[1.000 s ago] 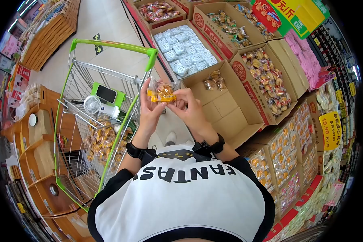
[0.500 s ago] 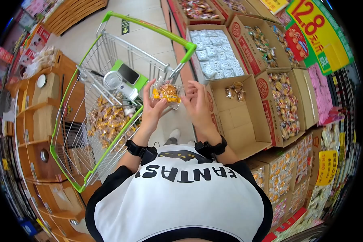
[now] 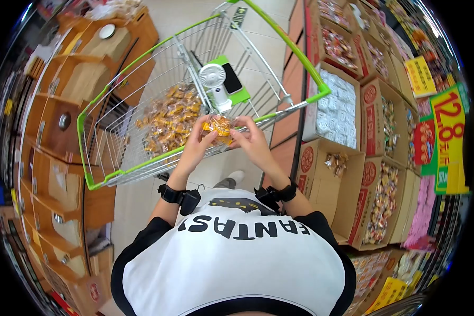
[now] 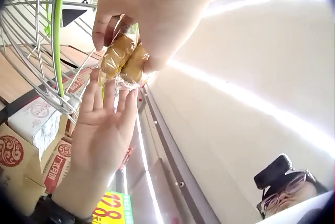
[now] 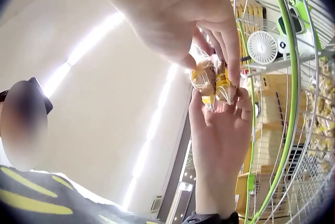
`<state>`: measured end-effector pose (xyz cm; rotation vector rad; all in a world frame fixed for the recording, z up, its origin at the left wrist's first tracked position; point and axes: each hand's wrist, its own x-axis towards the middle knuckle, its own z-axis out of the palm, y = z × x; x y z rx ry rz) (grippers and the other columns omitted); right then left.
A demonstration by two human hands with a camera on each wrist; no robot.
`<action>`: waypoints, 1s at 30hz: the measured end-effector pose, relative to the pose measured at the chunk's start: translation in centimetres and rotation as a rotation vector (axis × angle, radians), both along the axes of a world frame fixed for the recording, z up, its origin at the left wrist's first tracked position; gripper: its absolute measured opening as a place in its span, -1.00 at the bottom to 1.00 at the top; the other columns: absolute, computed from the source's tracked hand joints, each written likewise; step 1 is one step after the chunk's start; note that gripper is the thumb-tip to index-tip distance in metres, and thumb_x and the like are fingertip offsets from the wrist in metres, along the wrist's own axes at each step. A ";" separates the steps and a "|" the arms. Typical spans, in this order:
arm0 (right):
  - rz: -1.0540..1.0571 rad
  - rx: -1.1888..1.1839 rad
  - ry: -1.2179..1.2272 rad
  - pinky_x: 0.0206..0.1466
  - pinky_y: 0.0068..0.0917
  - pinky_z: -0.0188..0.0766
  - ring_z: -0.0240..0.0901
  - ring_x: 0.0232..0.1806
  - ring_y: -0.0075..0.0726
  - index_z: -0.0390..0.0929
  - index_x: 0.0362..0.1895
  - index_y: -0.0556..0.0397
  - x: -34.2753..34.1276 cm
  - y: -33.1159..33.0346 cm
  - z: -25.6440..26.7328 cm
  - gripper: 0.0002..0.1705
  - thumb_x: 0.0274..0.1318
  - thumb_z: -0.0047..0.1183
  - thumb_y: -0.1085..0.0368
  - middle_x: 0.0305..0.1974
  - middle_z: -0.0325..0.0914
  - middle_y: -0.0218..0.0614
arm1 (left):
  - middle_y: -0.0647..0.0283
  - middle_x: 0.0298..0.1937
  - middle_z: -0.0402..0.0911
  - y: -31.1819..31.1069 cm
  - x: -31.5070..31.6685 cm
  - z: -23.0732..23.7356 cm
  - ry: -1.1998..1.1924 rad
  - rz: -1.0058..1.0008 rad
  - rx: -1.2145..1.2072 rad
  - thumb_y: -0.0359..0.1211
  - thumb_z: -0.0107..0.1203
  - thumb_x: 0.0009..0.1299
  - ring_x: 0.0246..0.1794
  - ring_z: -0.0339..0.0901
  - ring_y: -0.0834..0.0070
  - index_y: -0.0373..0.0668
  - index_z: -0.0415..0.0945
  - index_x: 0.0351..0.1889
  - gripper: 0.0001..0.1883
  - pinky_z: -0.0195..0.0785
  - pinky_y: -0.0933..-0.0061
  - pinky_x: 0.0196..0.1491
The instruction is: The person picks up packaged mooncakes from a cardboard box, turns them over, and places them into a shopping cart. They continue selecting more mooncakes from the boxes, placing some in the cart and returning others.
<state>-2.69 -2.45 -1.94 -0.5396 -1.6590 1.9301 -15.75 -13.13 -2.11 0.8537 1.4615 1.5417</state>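
Observation:
In the head view, a small golden-brown pastry pack in clear plastic with a yellow label is held up in front of the chest. My left hand grips its left side between thumb and fingers. My right hand pinches the opposite side. From the left wrist, two rounded pastries show side by side inside the crinkled wrapper, with the left hand above and the right hand's fingertips below. Behind the pack stands a green-rimmed shopping cart containing many similar packs.
A white handheld fan and a phone lie at the cart's handle end. Cardboard boxes of wrapped sweets and pastries line the right side, beside a yellow price sign. Wooden shelving runs along the left.
The view has turned toward the cart, which now sits directly beyond the hands. The right hand's fingers, spread off the pack half a second ago, have closed on it again.

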 end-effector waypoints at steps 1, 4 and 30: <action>0.031 0.001 -0.001 -0.43 -0.61 0.44 0.47 -0.36 -0.42 0.20 -0.11 0.19 -0.8 -0.3 -0.3 -0.67 0.02 -0.04 0.40 -0.21 0.34 -0.23 | 0.27 -0.05 0.33 -0.7 -0.1 -0.7 -0.142 0.081 0.040 -0.39 -0.07 0.28 -0.20 0.38 0.56 -0.16 0.17 0.09 -0.60 0.36 0.55 -0.26; 0.147 0.069 -0.051 -0.44 -0.59 0.44 0.47 -0.38 -0.41 0.20 -0.11 0.19 -2.8 -0.9 -1.9 -0.65 0.01 -0.03 0.38 -0.22 0.35 -0.21 | 0.26 -0.09 0.37 -2.6 -0.5 -1.9 -0.182 0.266 -0.045 -0.40 -0.07 0.29 -0.21 0.41 0.54 -0.19 0.18 0.09 -0.60 0.38 0.54 -0.28; 0.322 0.121 -0.245 -0.31 -0.64 0.28 0.32 -0.40 -0.58 0.41 -0.36 0.13 -1.0 1.8 -4.8 -0.83 -0.03 0.03 0.31 -0.43 0.43 -0.40 | 0.27 -0.24 0.48 -1.9 -4.0 -3.7 -0.219 0.213 -0.185 -0.35 -0.16 0.29 -0.22 0.45 0.54 -0.20 0.37 -0.17 -0.79 0.31 0.53 -0.14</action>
